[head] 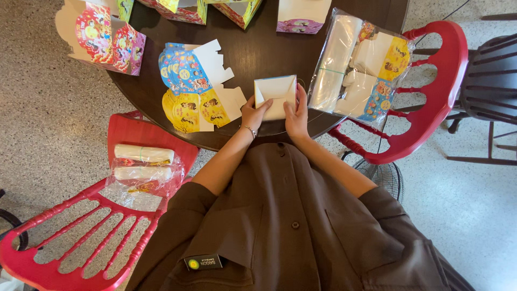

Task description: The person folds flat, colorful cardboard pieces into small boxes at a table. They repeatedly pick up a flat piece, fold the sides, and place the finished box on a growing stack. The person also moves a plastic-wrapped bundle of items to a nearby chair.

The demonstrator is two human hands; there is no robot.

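While left hand (253, 114) and right hand (297, 114) both grasp the half-folded box (276, 96) at the table (258, 54) edge, uneven pressure could crease a flap.

Counting: two red chairs (431, 97), one dark table (258, 48), two flat boxes (194, 86), two plastic bags (361, 67), one fan (382, 175).
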